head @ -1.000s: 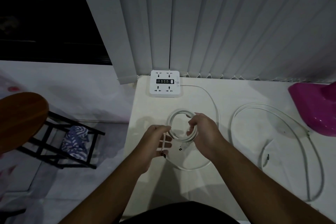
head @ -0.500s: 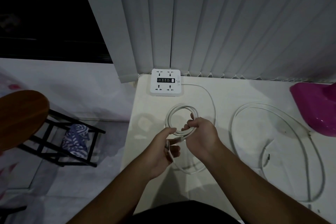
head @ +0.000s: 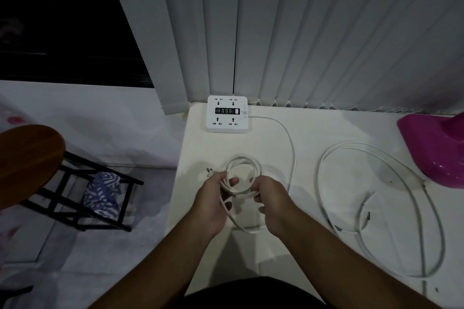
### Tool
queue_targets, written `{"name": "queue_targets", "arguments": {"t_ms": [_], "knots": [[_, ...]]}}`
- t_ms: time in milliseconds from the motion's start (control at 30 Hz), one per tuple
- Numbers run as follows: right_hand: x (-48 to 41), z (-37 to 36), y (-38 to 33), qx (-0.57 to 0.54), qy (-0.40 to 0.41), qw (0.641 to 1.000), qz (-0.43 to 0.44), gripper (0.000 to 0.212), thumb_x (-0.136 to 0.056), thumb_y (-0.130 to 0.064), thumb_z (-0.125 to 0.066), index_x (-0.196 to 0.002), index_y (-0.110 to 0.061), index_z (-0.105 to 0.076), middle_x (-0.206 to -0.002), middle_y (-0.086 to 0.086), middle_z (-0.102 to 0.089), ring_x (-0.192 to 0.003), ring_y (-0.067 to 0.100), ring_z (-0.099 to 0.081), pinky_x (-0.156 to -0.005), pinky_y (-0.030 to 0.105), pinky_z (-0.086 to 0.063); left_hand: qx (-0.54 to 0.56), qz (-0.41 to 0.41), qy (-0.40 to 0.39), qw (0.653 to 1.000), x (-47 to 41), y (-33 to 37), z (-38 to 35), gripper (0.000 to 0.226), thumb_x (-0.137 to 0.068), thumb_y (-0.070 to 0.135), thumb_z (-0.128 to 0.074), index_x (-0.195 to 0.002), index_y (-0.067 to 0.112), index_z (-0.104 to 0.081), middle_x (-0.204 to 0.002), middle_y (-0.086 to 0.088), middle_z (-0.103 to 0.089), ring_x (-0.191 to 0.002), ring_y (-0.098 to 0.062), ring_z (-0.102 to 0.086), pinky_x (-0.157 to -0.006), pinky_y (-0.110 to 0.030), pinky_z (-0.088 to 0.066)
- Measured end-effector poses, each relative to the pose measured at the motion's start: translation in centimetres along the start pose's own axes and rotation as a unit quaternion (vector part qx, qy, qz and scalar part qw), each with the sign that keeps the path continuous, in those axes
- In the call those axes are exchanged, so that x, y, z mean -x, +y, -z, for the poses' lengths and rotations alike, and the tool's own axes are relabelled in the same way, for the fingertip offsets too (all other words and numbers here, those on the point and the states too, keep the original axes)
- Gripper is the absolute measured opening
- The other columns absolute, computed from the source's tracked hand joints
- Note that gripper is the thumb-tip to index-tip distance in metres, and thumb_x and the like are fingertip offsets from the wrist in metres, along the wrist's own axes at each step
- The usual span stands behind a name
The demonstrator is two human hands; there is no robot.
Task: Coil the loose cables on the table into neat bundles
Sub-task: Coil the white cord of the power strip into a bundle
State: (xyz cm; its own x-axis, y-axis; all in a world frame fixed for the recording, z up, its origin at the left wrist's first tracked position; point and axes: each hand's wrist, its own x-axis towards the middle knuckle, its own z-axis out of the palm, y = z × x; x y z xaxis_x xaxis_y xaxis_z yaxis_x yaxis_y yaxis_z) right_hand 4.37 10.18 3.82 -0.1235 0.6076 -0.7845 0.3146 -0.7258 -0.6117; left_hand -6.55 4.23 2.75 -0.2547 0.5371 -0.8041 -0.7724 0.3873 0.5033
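Table (head: 313,138), white, set against grey blinds (head: 326,32). Power strip (head: 227,114), white, square, at the far edge just under the blinds; its cord (head: 291,148) runs right, then curves toward the person, passing just right of the hands. Loose cable (head: 376,208), white, in a wide open loop on the right half of the table, well apart from the hands. Pink object (head: 437,150) at the far right edge, near that loop. Stool (head: 27,163), brown seat on black frame, on the floor to the left, with patterned cloth (head: 103,193) under it. Coil (head: 241,173), white, several turns, held just above the table between both hands. Left hand (head: 211,203): fingers curled closed around the coil's left side. Right hand (head: 272,200): fingers pinched on the coil's near right side. One strand trails from the coil between the hands and down onto the table.
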Motion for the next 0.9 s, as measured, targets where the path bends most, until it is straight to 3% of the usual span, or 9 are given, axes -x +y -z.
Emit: {"name": "queue_targets", "arguments": {"t_ms": [67, 133, 233, 333, 433, 533, 633, 767, 900], "knots": [[0.1, 0.1, 0.5, 0.026, -0.011, 1.000, -0.008, 0.009, -0.082, -0.014, -0.056, -0.085, -0.016, -0.063, -0.085, 0.004, -0.052, -0.079, 0.021, -0.045, -0.070, 0.034, -0.037, 0.050, 0.007, -0.014, 0.999, -0.4, 0.4, 0.1, 0.030, -0.094, 0.020, -0.054, -0.070, 0.012, -0.071, -0.070, -0.001, -0.067, -0.064, -0.014, -0.060, -0.064, -0.028, -0.046], [0.4, 0.1, 0.8, 0.034, -0.015, 0.999, -0.011, 0.006, -0.081, -0.015, -0.056, -0.082, -0.018, -0.062, -0.084, 0.003, -0.051, -0.077, 0.021, -0.043, -0.069, 0.034, -0.036, 0.084, -0.005, -0.029, 0.996, -0.7, 0.5, 0.1, 0.016, -0.096, 0.014, -0.050, -0.083, 0.009, -0.058, -0.064, -0.003, -0.056, -0.060, -0.017, -0.057, -0.063, -0.029, -0.047], [0.4, 0.5, 0.7, -0.031, -0.068, 0.997, 0.006, 0.008, -0.074, -0.018, -0.058, -0.081, -0.019, -0.061, -0.075, 0.000, -0.053, -0.072, 0.018, -0.047, -0.071, 0.033, -0.039, 0.060, -0.044, -0.035, 0.997, -1.1, 0.6, 0.3, 0.010, -0.095, 0.008, -0.044, -0.088, 0.015, -0.042, -0.059, 0.000, -0.039, -0.054, -0.016, -0.044, -0.056, -0.030, -0.040], [0.2, 1.1, -0.3, -0.122, -0.150, 0.981, 0.015, 0.012, -0.082, -0.017, -0.055, -0.084, -0.013, -0.065, -0.075, 0.003, -0.065, -0.072, 0.019, -0.057, -0.078, 0.037, -0.046, 0.012, -0.077, -0.056, 0.995, -0.6, 1.2, 0.7, 0.019, -0.092, 0.004, -0.040, -0.079, 0.017, -0.035, -0.057, 0.002, -0.030, -0.051, -0.014, -0.031, -0.050, -0.028, -0.029], [0.1, 1.5, -1.2, -0.081, -0.162, 0.983, 0.020, 0.010, -0.087, -0.013, -0.055, -0.087, -0.011, -0.065, -0.072, 0.004, -0.064, -0.066, 0.019, -0.058, -0.074, 0.038, -0.048, -0.082, -0.105, -0.066, 0.989, -0.1, 1.6, 1.0, 0.016, -0.089, 0.005, -0.039, -0.080, 0.017, -0.036, -0.057, 0.001, -0.035, -0.050, -0.015, -0.036, -0.053, -0.031, -0.030], [0.0, 1.4, -1.7, -0.119, -0.157, 0.980, -0.005, 0.013, -0.086, -0.009, -0.049, -0.076, -0.013, -0.056, -0.062, 0.003, -0.051, -0.056, 0.016, -0.047, -0.064, 0.031, -0.044, -0.158, -0.084, -0.074, 0.981, 0.5, 1.8, 1.0, 0.005, -0.089, 0.021, -0.051, -0.087, 0.016, -0.052, -0.064, 0.000, -0.055, -0.057, -0.016, -0.055, -0.065, -0.033, -0.044], [-0.3, 1.4, -1.7, -0.217, -0.132, 0.967, -0.026, 0.018, -0.087, -0.007, -0.044, -0.072, -0.013, -0.051, -0.056, 0.003, -0.042, -0.052, 0.016, -0.037, -0.058, 0.030, -0.040, -0.108, -0.032, -0.110, 0.988, 0.5, 1.2, 0.9, 0.024, -0.088, 0.036, -0.061, -0.091, 0.013, -0.067, -0.082, -0.006, -0.069, -0.071, -0.017, -0.066, -0.075, -0.035, -0.049], [-0.5, 1.3, -1.3, -0.178, -0.080, 0.981, -0.010, 0.019, -0.088, -0.008, -0.045, -0.071, -0.013, -0.052, -0.054, 0.001, -0.049, -0.054, 0.019, -0.045, -0.065, 0.034, -0.040, -0.045, -0.059, -0.134, 0.988, 0.6, -0.5, 0.9, 0.013, -0.089, 0.015, -0.064, -0.099, 0.009, -0.068, -0.091, -0.010, -0.071, -0.083, -0.015, -0.069, -0.081, -0.028, -0.047], [-0.6, 1.1, -0.2, -0.081, -0.041, 0.996, -0.020, 0.015, -0.090, -0.012, -0.050, -0.078, -0.013, -0.060, -0.066, 0.001, -0.060, -0.065, 0.019, -0.054, -0.071, 0.035, -0.040, -0.059, -0.089, -0.101, 0.989, 0.7, -0.6, 0.4, 0.012, -0.092, 0.005, -0.047, -0.093, 0.006, -0.059, -0.062, -0.005, -0.057, -0.071, -0.022, -0.059, -0.074, -0.033, -0.045]]}}
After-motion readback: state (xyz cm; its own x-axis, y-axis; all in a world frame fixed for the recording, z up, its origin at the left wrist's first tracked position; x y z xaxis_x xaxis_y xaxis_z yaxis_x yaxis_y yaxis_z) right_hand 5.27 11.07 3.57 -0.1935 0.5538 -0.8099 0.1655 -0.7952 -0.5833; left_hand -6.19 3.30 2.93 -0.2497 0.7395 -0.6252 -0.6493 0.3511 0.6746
